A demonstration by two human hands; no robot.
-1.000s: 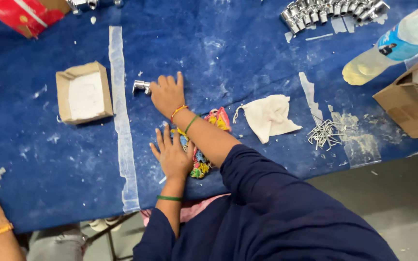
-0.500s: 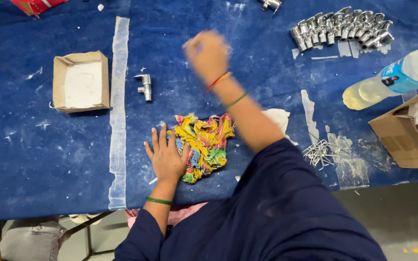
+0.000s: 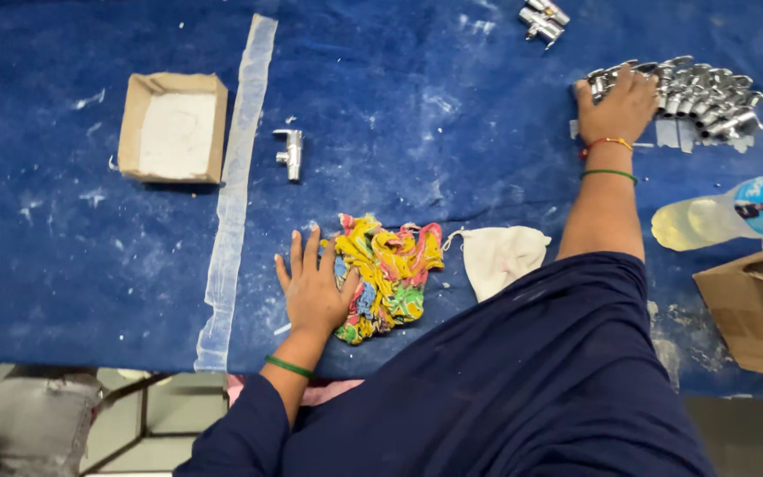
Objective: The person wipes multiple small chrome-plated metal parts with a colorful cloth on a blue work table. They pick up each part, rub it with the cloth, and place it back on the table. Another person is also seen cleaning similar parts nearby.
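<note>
Right hand (image 3: 622,104) reaching far across blue table (image 3: 443,132), fingers curled over near end of chrome valve cluster (image 3: 699,95); whether gripping one, cannot tell. Left hand (image 3: 313,287) spread flat, thumb touching multicoloured rag (image 3: 386,274). Risk: sweeping fingers likely to knock neighbouring valves out of row (packed touching). Lone valve (image 3: 290,152) well apart, near open cardboard box (image 3: 172,125) w/ white fill. White cloth pouch (image 3: 501,256) & plastic bottle (image 3: 735,212) just beside forearm; elbow could roll bottle.

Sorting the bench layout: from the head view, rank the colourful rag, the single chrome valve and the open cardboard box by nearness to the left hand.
1. Colourful rag: touching the left hand, thumb side.
2. Single chrome valve: just beyond the fingertips.
3. Open cardboard box: far left, past the tape strip.
</note>
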